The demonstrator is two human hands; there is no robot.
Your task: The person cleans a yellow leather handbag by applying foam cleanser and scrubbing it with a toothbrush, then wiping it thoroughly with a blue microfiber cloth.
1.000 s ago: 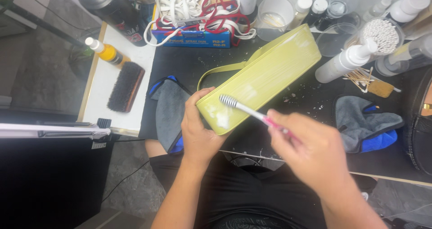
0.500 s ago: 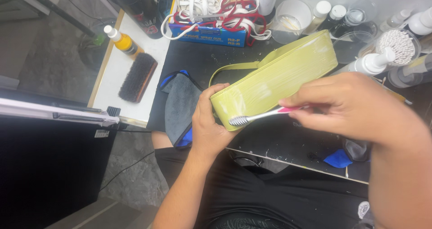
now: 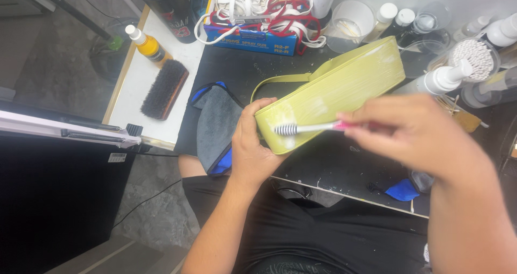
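The left hand (image 3: 253,150) is clamped round the near end of the yellow-green handbag (image 3: 334,93), thumb on top and fingers under; the bag lies tilted across the black worktop (image 3: 334,166), its far end up near the clear cups. The right hand (image 3: 414,137) is closed on the pink handle of a toothbrush (image 3: 309,127), whose bristled head rests on the bag's whitish, foamy face close to that thumb.

Judging from this, the risks are few but real; with only 1 end held, a hard stroke could twist the bag out of the left hand's grip; the wet film may make that hold slippery; bristles pressed too firmly could scuff the finish; a wide sweep of the right arm might knock the white spray bottle (image 3: 444,79) or the cup of cotton swabs (image 3: 474,58) just behind it.
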